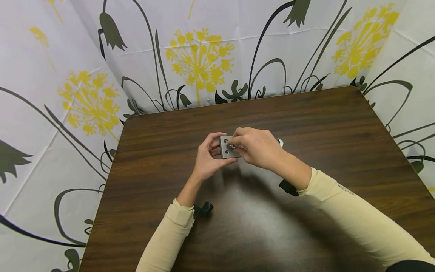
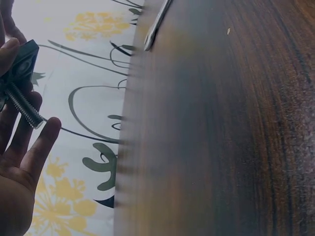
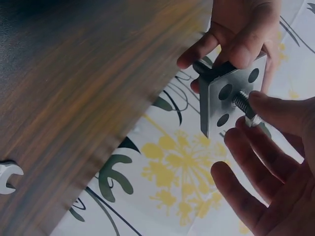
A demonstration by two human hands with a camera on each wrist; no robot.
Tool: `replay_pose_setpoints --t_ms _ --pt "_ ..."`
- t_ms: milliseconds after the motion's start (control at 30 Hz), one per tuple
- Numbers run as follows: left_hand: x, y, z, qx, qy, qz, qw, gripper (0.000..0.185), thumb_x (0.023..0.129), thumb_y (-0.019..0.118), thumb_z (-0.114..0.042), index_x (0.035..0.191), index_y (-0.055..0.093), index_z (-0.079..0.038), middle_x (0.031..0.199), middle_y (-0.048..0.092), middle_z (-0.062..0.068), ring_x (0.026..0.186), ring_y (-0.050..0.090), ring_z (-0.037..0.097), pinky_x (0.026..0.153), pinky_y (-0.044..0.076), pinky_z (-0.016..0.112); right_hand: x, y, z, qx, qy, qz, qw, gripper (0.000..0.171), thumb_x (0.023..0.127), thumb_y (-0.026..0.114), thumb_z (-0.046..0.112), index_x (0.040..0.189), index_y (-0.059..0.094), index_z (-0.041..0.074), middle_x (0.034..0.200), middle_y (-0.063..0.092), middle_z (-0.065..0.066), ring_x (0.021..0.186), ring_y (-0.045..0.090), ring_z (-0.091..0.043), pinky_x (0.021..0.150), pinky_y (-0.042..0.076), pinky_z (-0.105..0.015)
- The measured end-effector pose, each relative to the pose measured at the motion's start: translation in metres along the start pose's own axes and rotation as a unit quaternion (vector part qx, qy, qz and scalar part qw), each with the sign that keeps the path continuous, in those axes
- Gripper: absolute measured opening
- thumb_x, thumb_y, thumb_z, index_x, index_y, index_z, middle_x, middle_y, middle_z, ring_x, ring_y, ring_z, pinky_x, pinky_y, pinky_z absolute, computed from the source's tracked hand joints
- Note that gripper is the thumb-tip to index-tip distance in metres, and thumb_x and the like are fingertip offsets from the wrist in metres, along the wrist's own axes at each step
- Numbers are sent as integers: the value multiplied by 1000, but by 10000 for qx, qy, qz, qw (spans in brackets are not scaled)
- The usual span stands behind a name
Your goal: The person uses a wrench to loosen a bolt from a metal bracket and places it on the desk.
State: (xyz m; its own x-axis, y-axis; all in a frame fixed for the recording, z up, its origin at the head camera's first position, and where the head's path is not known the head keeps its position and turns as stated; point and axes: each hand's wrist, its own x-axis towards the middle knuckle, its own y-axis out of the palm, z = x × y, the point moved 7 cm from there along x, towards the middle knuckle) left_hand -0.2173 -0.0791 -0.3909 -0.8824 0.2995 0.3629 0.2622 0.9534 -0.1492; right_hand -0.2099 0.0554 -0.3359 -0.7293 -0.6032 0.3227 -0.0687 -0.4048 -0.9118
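Observation:
Over the middle of the dark wooden table, my left hand grips a small grey metal plate with several round holes. A threaded bolt passes through the plate. My right hand pinches the bolt's end between thumb and fingertips. The left wrist view shows the plate edge-on at the far left, with the bolt's thread sticking out past my left fingers. My left hand holds the plate by its upper edge.
A small silver wrench lies on the table just behind my right hand, and appears again as the wrench and as the wrench. A flowered white curtain surrounds the table on three sides.

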Motion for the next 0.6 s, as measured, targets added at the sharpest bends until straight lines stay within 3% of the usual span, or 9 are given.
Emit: replay_pose_setpoints --t_ms 233,333,433,600 --pt "0 -1 0 -27 -13 -10 10000 70 66 83 16 127 50 7 111 68 23 92 70 25 80 57 46 2 0 -6 11 469 19 9989 27 87 75 35 109 76 18 81 66 4 59 54 -9 45 42 -29" --pt "-1 -1 0 -50 -18 -19 10000 70 66 83 16 127 50 7 112 67 23 93 69 25 80 57 46 2 1 -4 52 262 32 9996 21 87 77 25 107 77 19 85 66 6 63 57 -9 48 45 -29" --pt "-1 -2 0 -73 3 -41 10000 70 65 83 17 127 50 8 112 67 24 93 69 27 80 57 46 1 1 0 26 -12 34 10000 26 84 79 19 110 76 20 92 65 5 68 59 -9 50 48 -30" --pt "-2 -4 12 -134 41 -62 9999 71 66 84 14 128 51 3 112 68 20 93 69 32 80 57 43 2 1 -3 -90 326 -46 9994 30 87 76 38 111 76 20 83 64 6 59 52 -8 44 41 -29"
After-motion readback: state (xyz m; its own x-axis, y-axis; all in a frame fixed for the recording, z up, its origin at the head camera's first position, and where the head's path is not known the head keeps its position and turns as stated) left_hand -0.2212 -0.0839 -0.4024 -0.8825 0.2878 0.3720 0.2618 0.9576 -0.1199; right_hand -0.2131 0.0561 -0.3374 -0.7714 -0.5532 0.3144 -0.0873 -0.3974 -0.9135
